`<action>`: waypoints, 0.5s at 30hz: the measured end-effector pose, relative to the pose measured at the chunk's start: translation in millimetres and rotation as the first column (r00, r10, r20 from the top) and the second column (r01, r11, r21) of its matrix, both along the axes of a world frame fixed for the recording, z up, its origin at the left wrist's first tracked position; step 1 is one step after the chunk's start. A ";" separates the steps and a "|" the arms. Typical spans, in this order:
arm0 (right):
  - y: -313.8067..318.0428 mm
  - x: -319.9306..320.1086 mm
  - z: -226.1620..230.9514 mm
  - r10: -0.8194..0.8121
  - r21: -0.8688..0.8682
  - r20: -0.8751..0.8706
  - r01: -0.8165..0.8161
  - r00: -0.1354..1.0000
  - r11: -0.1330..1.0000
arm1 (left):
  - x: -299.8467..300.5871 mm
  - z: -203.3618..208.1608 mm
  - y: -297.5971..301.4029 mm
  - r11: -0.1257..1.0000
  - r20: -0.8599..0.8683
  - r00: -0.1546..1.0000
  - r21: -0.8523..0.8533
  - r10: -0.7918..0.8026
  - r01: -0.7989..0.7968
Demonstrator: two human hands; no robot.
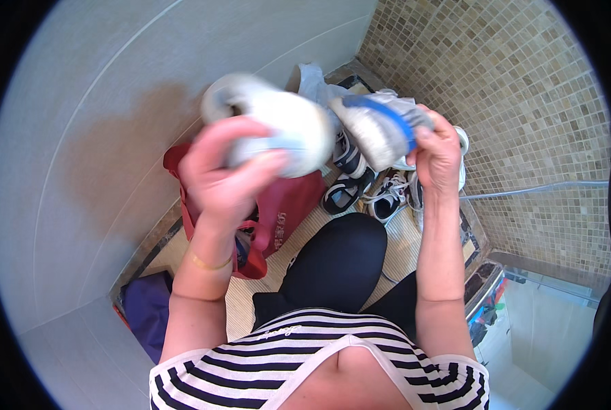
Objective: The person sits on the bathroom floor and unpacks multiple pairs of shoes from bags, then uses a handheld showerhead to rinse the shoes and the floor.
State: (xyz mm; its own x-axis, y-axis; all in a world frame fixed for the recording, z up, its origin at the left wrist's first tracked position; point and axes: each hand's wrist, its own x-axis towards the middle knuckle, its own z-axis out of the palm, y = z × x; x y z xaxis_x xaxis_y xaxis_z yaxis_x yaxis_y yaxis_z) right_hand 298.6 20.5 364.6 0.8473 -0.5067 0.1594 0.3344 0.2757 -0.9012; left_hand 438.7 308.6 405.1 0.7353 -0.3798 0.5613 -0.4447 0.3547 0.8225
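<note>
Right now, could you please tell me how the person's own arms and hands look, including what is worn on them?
The left hand and right hand wear no gloves. A thin, yellowish bangle circles the left arm; the right arm shows none. The sleeves are short, with black and white stripes.

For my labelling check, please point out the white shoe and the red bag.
White shoe (288, 123): head view, middle of its motion-blurred body.
Red bag (302, 198): head view, its side panel.

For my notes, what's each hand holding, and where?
Left hand: blurred white shoe-like item, by its lower left side. Right hand: blue-banded grey item, by its right end.
</note>
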 end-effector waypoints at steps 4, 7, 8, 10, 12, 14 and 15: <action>-43.9 7.1 -37.7 -0.085 -0.735 -0.324 -0.194 0.942 0.649 | 7.6 -46.1 -108.3 0.904 0.435 0.845 0.411 -0.311 0.121; -73.9 3.7 -105.0 -0.259 -0.901 -0.398 -0.322 0.880 0.291 | 7.8 -127.6 -132.8 0.556 0.370 0.816 0.828 -0.444 -0.072; -88.2 -12.2 -125.1 -0.345 -0.905 -0.425 -0.390 0.837 0.169 | -4.9 -129.7 -130.8 0.394 0.277 0.793 0.918 -0.542 -0.051; -72.3 -20.7 -127.1 -0.344 -0.902 -0.423 -0.353 0.839 0.247 | -18.2 -127.3 -100.0 0.502 0.231 0.808 0.860 -0.542 0.091; -54.4 -27.0 -116.3 -0.338 -0.884 -0.427 -0.310 0.839 0.349 | -27.4 -88.0 -52.7 0.647 0.229 0.858 0.748 -0.460 0.147; -37.8 -17.9 -98.2 -0.279 -0.853 -0.437 -0.296 0.855 0.431 | -16.3 -56.0 2.2 0.772 0.240 0.924 0.630 -0.298 0.085; -25.6 -8.2 -87.9 -0.227 -0.834 -0.435 -0.294 0.872 0.467 | -6.6 -49.0 33.1 0.817 0.210 0.958 0.575 -0.194 0.040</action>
State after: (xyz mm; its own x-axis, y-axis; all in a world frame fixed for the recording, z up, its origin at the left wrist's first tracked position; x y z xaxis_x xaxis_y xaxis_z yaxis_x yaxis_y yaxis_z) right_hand 290.4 -5.1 276.8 0.9499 -0.2930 0.1086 -0.1433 -0.7170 -0.6821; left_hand 432.1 341.7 356.1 0.5304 -0.7580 0.3796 -0.6451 -0.0704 0.7608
